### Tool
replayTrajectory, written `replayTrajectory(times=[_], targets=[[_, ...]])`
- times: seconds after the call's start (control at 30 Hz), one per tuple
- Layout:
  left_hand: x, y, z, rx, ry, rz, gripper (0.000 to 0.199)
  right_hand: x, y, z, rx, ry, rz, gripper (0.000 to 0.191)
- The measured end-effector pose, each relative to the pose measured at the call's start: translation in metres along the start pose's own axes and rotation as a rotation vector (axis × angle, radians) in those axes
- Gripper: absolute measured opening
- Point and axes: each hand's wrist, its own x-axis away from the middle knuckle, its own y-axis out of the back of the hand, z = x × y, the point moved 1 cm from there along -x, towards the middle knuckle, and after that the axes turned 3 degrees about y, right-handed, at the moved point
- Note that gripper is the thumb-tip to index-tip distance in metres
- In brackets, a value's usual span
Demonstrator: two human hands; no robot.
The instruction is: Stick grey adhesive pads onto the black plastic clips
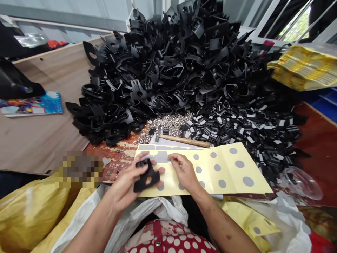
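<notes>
My left hand [126, 182] grips a black plastic part [149, 177] with a round hole in it, tilted above the left end of a yellow sheet. My right hand [184, 170] is closed in a pinch over that yellow sheet [231, 189], its fingertips beside a large grey patch [162, 157]. Whatever sits between those fingertips is too small to make out. Grey round spots [217, 168] run in rows across the sheet. Just behind it lies a small hammer [184, 139] with a wooden handle.
A tall heap of black plastic parts [168, 66] fills the back. In front of it are small shiny metal pieces [171, 123] and small black-and-grey pieces [244, 123]. At right are a clear plastic bowl [302, 182] and a yellow packaged stack [305, 66]. Yellow bags [34, 218] bulge at left.
</notes>
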Motion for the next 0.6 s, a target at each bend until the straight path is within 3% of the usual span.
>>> replayTrajectory(times=[0.13, 0.2, 0.23, 0.27, 0.33, 0.47, 0.5, 0.6], targets=[[0.046, -0.012, 0.035, -0.391, 0.189, 0.466, 0.067, 0.000, 0.000, 0.000, 0.012, 0.017, 0.008, 0.022], [0.061, -0.015, 0.046, -0.654, 0.162, 0.616, 0.065, 0.001, -0.001, -0.001, 0.014, 0.025, 0.005, 0.021], [0.063, -0.014, 0.048, -0.746, 0.128, 0.637, 0.067, 0.001, -0.002, -0.001, 0.016, 0.033, 0.005, 0.021], [0.062, -0.014, 0.047, -0.777, 0.093, 0.611, 0.070, 0.001, -0.002, -0.001, 0.021, 0.043, 0.005, 0.021], [0.048, -0.011, 0.038, -0.671, 0.020, 0.423, 0.075, 0.001, -0.004, -0.001, 0.039, 0.065, 0.010, 0.022], [-0.009, 0.000, 0.008, -0.229, -0.285, -0.172, 0.069, 0.001, -0.004, 0.000, 0.041, 0.069, 0.019, 0.021], [-0.024, 0.004, 0.003, -0.145, -0.319, -0.244, 0.062, 0.000, -0.003, 0.001, 0.035, 0.068, 0.027, 0.020], [-0.056, 0.016, 0.000, -0.001, -0.290, -0.283, 0.048, -0.003, 0.008, 0.008, 0.009, 0.065, 0.162, 0.026]])
